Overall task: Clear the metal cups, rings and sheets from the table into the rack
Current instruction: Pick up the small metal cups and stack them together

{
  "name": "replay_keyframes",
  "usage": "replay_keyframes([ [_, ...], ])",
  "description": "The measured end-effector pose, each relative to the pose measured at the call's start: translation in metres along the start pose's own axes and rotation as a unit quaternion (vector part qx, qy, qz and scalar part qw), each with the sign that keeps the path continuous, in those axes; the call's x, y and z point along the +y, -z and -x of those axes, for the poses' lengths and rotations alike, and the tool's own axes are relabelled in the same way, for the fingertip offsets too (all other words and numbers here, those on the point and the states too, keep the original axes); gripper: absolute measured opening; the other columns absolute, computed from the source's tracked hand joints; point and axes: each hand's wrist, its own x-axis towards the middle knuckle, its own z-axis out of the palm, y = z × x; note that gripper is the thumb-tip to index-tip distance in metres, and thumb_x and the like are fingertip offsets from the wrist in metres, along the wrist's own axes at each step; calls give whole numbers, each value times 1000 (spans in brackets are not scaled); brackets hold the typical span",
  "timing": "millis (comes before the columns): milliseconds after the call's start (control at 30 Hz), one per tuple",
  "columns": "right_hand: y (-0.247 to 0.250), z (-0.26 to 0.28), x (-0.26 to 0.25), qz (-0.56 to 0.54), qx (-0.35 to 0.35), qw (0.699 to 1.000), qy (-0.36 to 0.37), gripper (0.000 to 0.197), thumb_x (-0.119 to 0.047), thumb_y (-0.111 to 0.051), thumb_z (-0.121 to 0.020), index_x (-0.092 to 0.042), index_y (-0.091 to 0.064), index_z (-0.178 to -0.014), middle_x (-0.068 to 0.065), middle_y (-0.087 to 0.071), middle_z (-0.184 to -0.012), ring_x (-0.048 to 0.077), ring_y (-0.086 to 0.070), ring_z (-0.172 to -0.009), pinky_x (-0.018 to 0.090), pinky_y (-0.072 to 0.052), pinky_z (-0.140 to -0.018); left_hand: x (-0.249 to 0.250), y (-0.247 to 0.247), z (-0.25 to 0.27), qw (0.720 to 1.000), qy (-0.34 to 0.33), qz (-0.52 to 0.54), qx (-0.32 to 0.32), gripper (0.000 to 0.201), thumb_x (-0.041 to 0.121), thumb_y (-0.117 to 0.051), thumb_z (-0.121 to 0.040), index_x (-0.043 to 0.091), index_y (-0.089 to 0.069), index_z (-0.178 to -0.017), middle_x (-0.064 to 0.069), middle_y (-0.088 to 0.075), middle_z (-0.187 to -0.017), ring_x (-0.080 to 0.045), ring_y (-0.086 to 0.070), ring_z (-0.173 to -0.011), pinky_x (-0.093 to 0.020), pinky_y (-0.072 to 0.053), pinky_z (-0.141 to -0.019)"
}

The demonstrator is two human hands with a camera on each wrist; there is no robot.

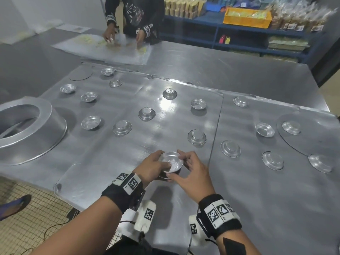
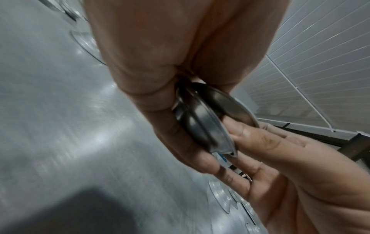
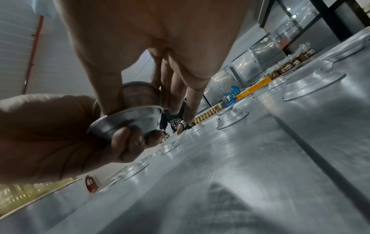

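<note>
Just above the near part of the table, both hands hold a small stack of shiny metal cups (image 1: 171, 162). My left hand (image 1: 153, 167) grips the stack from the left and below, its fingers curled under the bottom cup (image 2: 192, 120). My right hand (image 1: 186, 163) pinches the rim of the upper cup (image 3: 130, 120), thumb on the near edge. Several more cups, such as one upside down (image 1: 196, 138), lie scattered over flat metal sheets (image 1: 114, 159). A large metal ring (image 1: 46, 129) stands at the left.
Round metal discs lie at the far left (image 1: 81, 75) and the right (image 1: 312, 146). Another person (image 1: 134, 17) works over a sheet at the far end. Blue shelving (image 1: 257, 35) with a yellow crate (image 1: 246, 16) stands behind. Tiled floor (image 1: 27, 218) shows past the table's near left edge.
</note>
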Motion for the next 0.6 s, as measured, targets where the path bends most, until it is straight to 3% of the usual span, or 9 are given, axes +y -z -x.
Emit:
replay_keyframes([
  [67, 0, -3, -2, 1, -30, 999, -12, 57, -28, -89, -62, -34, -53, -106, -16, -62, -131, -2, -58, -121, 28, -46, -107, -2, 7, -3, 1000, -8, -13, -1, 22, -4, -51, -95, 1, -55, -117, -25, -65, -101, -35, -68, -81, -51, -60, -78],
  [200, -1, -9, -7, 28, -103, 994, -31, 69, -22, -87, -70, -29, -54, -129, -22, -62, -125, -10, -55, -118, 14, -42, -102, -4, 21, -6, 999, -27, -31, 13, 26, -11, -45, -94, -1, -55, -116, -27, -60, -106, -34, -65, -85, -41, -61, -62],
  [267, -1, -15, -8, 44, -138, 989, -39, 64, -17, -84, -73, -31, -56, -128, -24, -62, -121, -13, -55, -116, 10, -42, -100, -6, 27, -9, 999, -28, -40, 14, 24, -12, -47, -94, 1, -55, -112, -26, -58, -106, -37, -64, -87, -52, -61, -68],
  [367, -1, -34, -2, 119, -131, 983, -46, 59, -8, -75, -79, -20, -57, -133, -8, -65, -127, 0, -59, -118, 23, -45, -105, -10, 35, -14, 997, -33, -61, 19, 23, -9, -50, -95, 10, -59, -103, -23, -58, -102, -38, -63, -87, -68, -55, -77],
  [467, 1, -58, 9, 241, -75, 967, -44, 51, -11, -70, -83, -14, -58, -133, 2, -65, -128, 16, -60, -119, 29, -44, -106, -10, 41, -14, 997, -40, -65, 20, 26, -11, -50, -94, 11, -60, -101, -18, -58, -94, -33, -60, -82, -70, -53, -76],
  [600, 1, -83, 21, 347, -28, 937, -38, 51, -15, -66, -86, -11, -54, -136, 8, -55, -135, 26, -43, -131, 30, -31, -110, -8, 50, -15, 997, -31, -58, 39, 31, -11, -54, -88, 17, -65, -95, -10, -58, -85, -26, -56, -78, -68, -55, -77],
])
